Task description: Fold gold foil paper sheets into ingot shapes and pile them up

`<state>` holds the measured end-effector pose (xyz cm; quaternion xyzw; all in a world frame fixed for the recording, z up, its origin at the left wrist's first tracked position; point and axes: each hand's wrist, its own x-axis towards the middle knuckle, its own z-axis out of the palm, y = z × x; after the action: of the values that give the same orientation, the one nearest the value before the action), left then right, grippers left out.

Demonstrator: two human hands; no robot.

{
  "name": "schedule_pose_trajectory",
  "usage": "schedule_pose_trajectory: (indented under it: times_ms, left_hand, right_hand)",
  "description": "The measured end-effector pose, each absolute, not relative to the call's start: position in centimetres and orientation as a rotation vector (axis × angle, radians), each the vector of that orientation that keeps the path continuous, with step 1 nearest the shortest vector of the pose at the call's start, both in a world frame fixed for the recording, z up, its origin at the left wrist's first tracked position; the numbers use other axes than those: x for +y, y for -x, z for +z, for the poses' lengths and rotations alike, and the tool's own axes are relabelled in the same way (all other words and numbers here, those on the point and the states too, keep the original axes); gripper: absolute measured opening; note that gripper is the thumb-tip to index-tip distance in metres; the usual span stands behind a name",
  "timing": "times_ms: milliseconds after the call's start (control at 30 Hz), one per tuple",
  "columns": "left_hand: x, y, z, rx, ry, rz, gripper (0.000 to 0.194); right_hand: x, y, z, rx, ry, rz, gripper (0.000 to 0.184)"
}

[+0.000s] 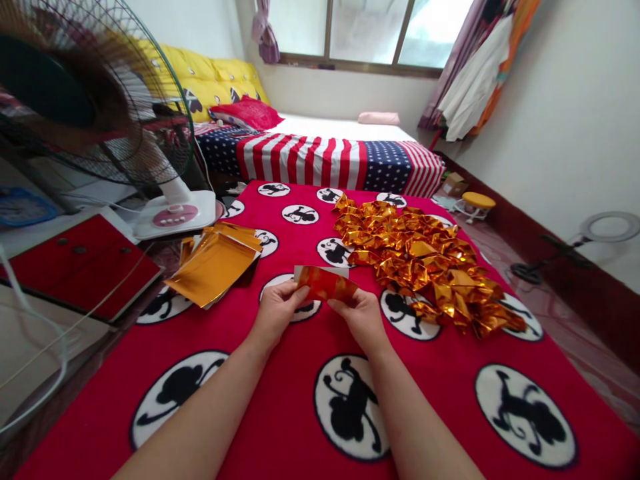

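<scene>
A sheet of shiny gold foil paper [326, 283] is stretched between my two hands, just above the red cloth. Its upper edge shows a pale strip, and the foil reflects red. My left hand [278, 308] pinches the left end, thumb in front. At the right end, my right hand [361, 316] grips it the same way. To the left lies a loose stack of flat gold foil sheets [215, 263]. A large heap of folded gold foil pieces [420, 257] spreads over the cloth to the right of my hands.
The red cloth [280, 427] has white circles with black monkey figures. An electric fan [175, 207] stands at the left beside a red panel [75, 260]. Behind is a bed with a flag-patterned cover [310, 160]. A yellow stool [479, 200] and ring light [610, 227] are at right.
</scene>
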<state>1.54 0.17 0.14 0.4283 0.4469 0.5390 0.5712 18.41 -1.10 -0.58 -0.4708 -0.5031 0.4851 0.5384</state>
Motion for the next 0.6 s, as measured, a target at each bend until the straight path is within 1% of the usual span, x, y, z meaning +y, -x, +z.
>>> schedule_pose_trajectory:
  times_ms: [133, 267, 367, 467, 600]
  left_hand:
    - [0.3, -1.3, 0.1, 1.070, -1.002, 1.245, 0.039]
    - [0.2, -1.4, 0.3, 1.070, -0.983, 1.231, 0.041]
    - [0.1, -1.4, 0.4, 1.043, -0.998, 1.200, 0.044]
    - [0.1, -1.4, 0.3, 0.986, -1.028, 1.154, 0.047]
    - [0.1, -1.4, 0.3, 0.942, -1.009, 1.148, 0.045]
  right_hand:
    - [-1.1, -18.2, -0.9, -1.225, 1.203, 1.055, 0.013]
    - [-1.0, -18.1, -0.4, -1.165, 1.077, 1.093, 0.020]
    - [-1.0, -18.2, 0.0, -1.131, 1.046, 1.083, 0.022]
    - [-1.1, -18.3, 0.1, -1.152, 1.058, 1.014, 0.019]
    - [-1.2, -18.3, 0.0, -1.167, 1.063, 0.983, 0.016]
